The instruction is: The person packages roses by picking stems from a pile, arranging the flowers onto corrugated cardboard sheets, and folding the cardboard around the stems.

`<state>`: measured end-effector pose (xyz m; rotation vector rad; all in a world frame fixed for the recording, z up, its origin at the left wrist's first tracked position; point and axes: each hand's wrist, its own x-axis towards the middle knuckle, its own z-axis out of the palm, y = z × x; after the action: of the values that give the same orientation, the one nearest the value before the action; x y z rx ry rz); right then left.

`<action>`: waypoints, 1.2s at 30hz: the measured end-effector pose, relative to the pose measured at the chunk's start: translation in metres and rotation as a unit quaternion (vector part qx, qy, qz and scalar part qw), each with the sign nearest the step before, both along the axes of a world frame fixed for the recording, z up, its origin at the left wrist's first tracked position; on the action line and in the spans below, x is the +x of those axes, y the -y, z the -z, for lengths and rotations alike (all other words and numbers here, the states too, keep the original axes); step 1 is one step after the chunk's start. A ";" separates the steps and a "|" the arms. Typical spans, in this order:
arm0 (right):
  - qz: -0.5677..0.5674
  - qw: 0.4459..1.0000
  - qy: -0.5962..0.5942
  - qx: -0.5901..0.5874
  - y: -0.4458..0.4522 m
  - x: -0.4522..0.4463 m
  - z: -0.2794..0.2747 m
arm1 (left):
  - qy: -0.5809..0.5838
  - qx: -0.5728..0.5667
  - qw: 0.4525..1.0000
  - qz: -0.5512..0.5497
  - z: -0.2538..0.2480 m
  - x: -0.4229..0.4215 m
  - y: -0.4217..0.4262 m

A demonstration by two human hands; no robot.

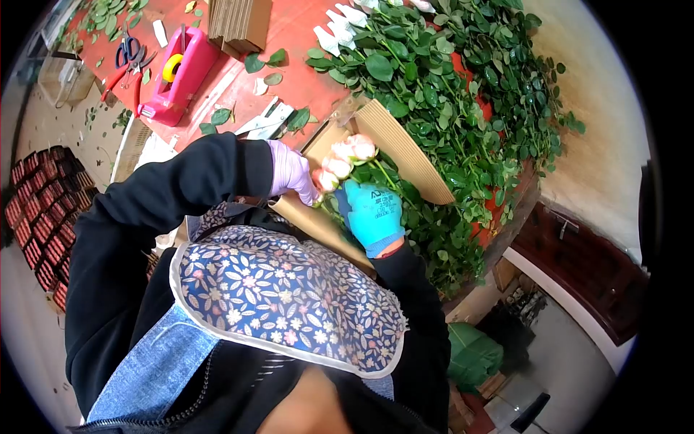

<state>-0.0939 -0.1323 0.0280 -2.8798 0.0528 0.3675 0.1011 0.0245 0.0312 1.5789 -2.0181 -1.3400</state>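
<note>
Pale pink roses [360,147] lie in a folded corrugated cardboard wrap [416,155], their heads toward the left and leafy stems toward the lower right. My left hand [293,172], in a thin lilac glove, has its fingers bent together at the lowest rose head [324,179]; the fingertips are partly hidden. Over the stems just below the heads is my right hand [373,211], in a turquoise coated work glove. Its fingers curl round the rose stems, with their tips out of sight. The wrap's near side [318,228] runs under both wrists, against my flowered apron [289,289].
Leafy rose stems [448,123] are heaped at the right of the red table [238,83], some with white-wrapped heads [340,29]. A pink tape dispenser [181,76], pruning shears [130,61] and stacked cardboard [238,25] lie at the upper left. A white-handled tool [267,121] lies beyond my left hand.
</note>
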 end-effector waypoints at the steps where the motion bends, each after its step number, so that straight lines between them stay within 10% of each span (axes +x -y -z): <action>1: 0.011 1.000 0.005 -0.001 -0.004 0.003 0.001 | -0.004 0.001 1.000 0.001 0.007 -0.001 -0.004; 8: -0.052 0.995 -0.032 -0.076 -0.011 -0.002 0.015 | -0.182 -0.080 0.977 -0.075 0.036 0.000 -0.008; 10: -0.043 0.996 -0.043 -0.065 -0.012 -0.001 0.012 | 0.025 -0.176 0.980 -0.092 0.016 -0.001 -0.003; 16: 0.021 1.000 0.000 0.022 0.002 -0.009 -0.013 | 0.142 -0.252 0.957 -0.036 0.000 -0.022 0.017; 36: 0.095 0.982 0.085 -0.140 0.020 -0.001 0.005 | 0.141 -0.293 0.945 -0.040 0.002 -0.024 0.018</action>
<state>-0.0952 -0.1518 0.0234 -3.1331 0.3746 0.0831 0.0768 0.0066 0.0288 1.5897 -2.1981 -0.4187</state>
